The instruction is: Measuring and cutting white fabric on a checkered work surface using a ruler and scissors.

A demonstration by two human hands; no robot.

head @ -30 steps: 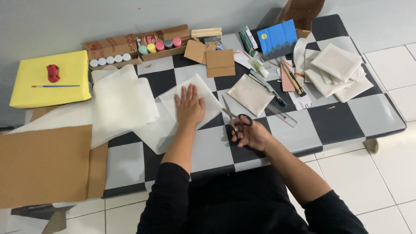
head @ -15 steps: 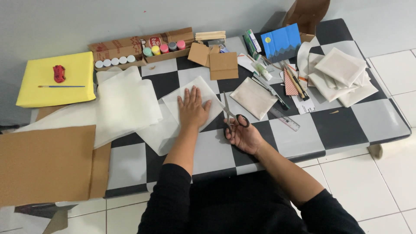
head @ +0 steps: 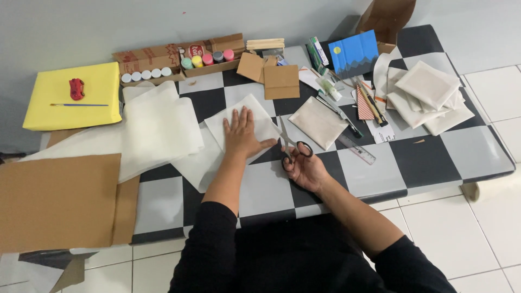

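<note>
From the head view, your left hand [head: 242, 135] lies flat, fingers spread, pressing a white sheet [head: 247, 122] onto the checkered table [head: 434, 157]; it grips nothing. Your right hand [head: 305, 169] is clenched through the black handles of the scissors [head: 290, 146], blades pointing up along the sheet's right edge, touching or just beside it. Compared with half a second ago, both hands sit in nearly the same place on the table; the scissors have stayed at that same edge, and the left palm has not lifted. Left of the sheet lies a larger stack of white paper [head: 157, 130], then brown cardboard [head: 57, 201]. A clear ruler [head: 357, 149] lies just right of the scissors.
</note>
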